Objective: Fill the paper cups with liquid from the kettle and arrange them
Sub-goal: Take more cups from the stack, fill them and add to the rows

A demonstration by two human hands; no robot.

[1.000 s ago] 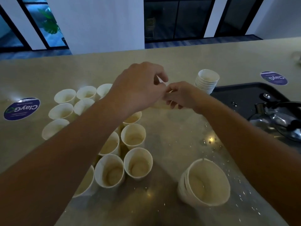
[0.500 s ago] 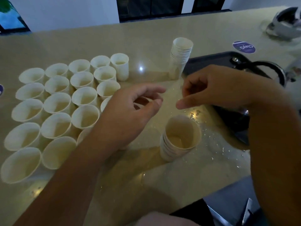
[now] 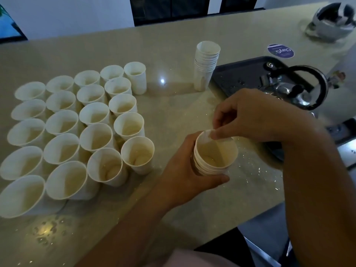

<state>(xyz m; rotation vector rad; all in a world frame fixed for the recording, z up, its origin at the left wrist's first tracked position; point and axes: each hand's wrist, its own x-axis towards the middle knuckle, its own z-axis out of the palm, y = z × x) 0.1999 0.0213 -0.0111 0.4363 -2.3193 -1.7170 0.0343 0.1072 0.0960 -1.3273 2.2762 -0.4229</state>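
A short stack of nested white paper cups [image 3: 215, 154] stands on the beige counter [image 3: 173, 105] near its front edge. My left hand [image 3: 185, 176] grips the stack from the left side. My right hand [image 3: 248, 114] pinches the far rim of the top cup. Several single paper cups [image 3: 81, 128] stand in rows on the left; the nearest ones show a little liquid at the bottom. A shiny metal kettle [image 3: 296, 87] with a black handle sits on a dark tray [image 3: 240, 74] at the right.
A taller stack of paper cups [image 3: 206, 64] stands beside the tray's left edge. A round purple sticker [image 3: 280, 51] lies behind the tray. A dark-and-white object [image 3: 331, 20] sits at the far right corner. Water droplets speckle the counter around the short stack.
Both hands were apart above the short stack half a second ago. Now the left hand has wrapped round the stack and the right hand has come down and pinched the top rim.
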